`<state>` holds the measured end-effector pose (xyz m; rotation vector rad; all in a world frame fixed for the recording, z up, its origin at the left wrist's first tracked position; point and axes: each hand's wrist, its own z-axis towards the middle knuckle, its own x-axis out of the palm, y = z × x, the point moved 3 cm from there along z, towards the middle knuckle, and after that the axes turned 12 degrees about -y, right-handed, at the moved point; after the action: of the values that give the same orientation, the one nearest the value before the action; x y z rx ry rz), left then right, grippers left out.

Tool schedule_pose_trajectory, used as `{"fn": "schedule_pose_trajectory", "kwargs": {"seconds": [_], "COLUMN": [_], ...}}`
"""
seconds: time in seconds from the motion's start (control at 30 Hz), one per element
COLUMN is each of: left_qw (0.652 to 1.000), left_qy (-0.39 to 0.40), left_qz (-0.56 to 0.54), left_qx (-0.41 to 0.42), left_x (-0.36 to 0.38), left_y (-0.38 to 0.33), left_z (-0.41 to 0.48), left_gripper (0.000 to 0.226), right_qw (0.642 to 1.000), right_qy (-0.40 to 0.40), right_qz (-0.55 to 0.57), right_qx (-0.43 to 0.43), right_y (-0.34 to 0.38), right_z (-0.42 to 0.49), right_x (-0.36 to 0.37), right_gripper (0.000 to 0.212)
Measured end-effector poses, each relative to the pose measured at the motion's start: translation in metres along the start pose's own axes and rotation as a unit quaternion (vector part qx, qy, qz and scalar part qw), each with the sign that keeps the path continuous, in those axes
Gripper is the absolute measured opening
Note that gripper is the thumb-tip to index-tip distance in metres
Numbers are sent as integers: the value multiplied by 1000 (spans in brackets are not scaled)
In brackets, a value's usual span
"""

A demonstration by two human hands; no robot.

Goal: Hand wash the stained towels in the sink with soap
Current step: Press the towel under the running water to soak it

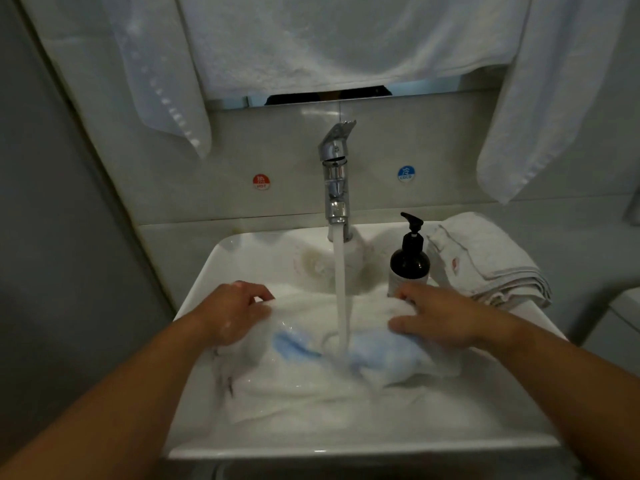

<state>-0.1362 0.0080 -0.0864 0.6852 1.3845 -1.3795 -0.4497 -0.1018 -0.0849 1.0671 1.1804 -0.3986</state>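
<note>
Currently both hands hold one wet white towel (304, 382) in the sink (346, 449). Left hand (235, 311): fingers curled, bunching its edge. Right hand (446, 317): fingers and thumb clamped on a fold. Between the two sets of fingers, tap (336, 174) water (341, 289) hits a blue stain (294, 344). Soap bottle (410, 261) stands just beyond the right fingers.
</note>
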Motion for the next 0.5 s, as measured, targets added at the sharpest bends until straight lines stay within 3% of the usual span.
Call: {"fn": "schedule_pose_trajectory", "kwargs": {"seconds": [0.13, 0.2, 0.27, 0.37, 0.5], "left_qw": [990, 984, 990, 985, 966], "left_qy": [-9, -55, -58, 97, 178], "left_qz": [133, 160, 103, 69, 151], "left_qx": [49, 53, 82, 121, 112], "left_x": [17, 16, 18, 35, 50], "left_y": [-7, -15, -26, -49, -61], "left_z": [2, 2, -3, -17, -22], "left_gripper": [28, 35, 45, 78, 107], "right_qw": [995, 994, 992, 990, 988], "right_qy": [11, -5, -40, -71, 58], "right_qz": [-100, -103, -107, -106, -141], "right_qx": [-17, -29, -47, -63, -38], "right_y": [3, 4, 9, 15, 15], "right_z": [2, 1, -3, -7, -14], "right_x": [12, 10, 4, 0, 11], "right_gripper": [58, 58, 50, 48, 81]}}
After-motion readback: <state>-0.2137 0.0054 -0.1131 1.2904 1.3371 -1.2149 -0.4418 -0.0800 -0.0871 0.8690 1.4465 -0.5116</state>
